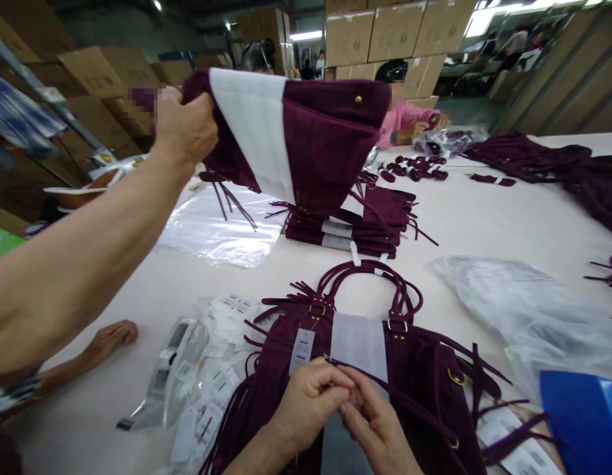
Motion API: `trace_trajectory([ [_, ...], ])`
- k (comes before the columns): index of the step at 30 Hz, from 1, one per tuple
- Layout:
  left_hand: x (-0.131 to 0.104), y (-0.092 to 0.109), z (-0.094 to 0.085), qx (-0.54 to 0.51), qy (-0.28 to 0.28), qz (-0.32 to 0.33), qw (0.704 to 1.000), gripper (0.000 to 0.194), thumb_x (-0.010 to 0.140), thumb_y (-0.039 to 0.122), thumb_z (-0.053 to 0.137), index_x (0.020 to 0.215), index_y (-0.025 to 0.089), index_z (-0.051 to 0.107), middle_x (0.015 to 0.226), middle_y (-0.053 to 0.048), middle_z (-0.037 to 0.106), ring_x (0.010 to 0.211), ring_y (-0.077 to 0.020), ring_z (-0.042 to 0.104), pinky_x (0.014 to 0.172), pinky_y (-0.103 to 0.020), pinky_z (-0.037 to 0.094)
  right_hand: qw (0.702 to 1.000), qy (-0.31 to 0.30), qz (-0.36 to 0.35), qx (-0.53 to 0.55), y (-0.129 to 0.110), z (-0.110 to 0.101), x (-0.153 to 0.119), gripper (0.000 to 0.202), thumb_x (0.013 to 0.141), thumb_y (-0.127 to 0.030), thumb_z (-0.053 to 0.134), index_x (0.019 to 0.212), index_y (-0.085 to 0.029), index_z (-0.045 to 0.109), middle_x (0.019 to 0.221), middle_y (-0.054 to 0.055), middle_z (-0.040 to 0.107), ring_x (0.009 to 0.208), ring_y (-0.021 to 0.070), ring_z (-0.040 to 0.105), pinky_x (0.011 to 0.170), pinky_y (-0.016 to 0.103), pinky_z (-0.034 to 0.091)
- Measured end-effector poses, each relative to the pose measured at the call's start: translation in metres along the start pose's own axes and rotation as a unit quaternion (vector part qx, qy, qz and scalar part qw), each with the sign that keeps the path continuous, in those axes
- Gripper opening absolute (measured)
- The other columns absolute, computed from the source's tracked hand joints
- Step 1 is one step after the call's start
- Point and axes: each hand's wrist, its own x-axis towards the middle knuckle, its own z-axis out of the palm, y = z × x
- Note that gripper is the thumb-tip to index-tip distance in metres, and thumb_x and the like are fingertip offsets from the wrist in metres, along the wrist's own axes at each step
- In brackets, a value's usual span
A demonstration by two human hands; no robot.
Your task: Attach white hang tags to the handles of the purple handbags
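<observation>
A dark purple handbag (424,369) with looped handles (365,267) and fringe strips lies before me, a white paper band (358,336) around its middle. My left hand (313,399) and my right hand (377,419) meet over this band, fingertips pinched together. Whatever sits between the fingers is too small or hidden to make out. Just above my left hand, a white hang tag (302,349) rests on the bag's front. A thin purple strap (414,402) runs past my right hand across the bag.
At left, a co-worker's hand (189,125) holds up a banded purple bag (325,142); another hand (112,340) rests on the table. Nearby are a tag gun (174,363), loose tags (201,422), stacked purple bags (345,231), plastic bags (523,303) and a blue item (580,415).
</observation>
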Motion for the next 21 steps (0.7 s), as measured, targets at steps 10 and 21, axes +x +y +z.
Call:
trace_trajectory([
  [10, 0.062, -0.045, -0.039, 0.001, 0.062, -0.040, 0.997, 0.016, 0.068, 0.023, 0.054, 0.075, 0.016, 0.067, 0.070, -0.002, 0.065, 0.066, -0.0144, 0.056, 0.066, -0.024, 0.043, 0.983, 0.118, -0.034, -0.133, -0.003, 0.006, 0.069, 0.028, 0.080, -0.040, 0.047, 0.072, -0.019, 0.064, 0.062, 0.001, 0.059, 0.058, 0.0141, 0.052, 0.056, 0.024, 0.040],
  [21, 0.162, -0.090, -0.055, 0.073, 0.100, -0.126, 0.984, 0.024, 0.051, -0.003, 0.049, 0.048, 0.018, 0.060, 0.051, 0.001, 0.054, 0.065, -0.0160, 0.053, 0.071, -0.027, 0.039, 0.979, 0.125, 0.159, -0.018, 0.019, 0.012, 0.141, 0.022, 0.057, -0.038, 0.056, 0.049, -0.018, 0.055, 0.043, -0.005, 0.042, 0.046, 0.0101, 0.034, 0.049, 0.025, 0.026],
])
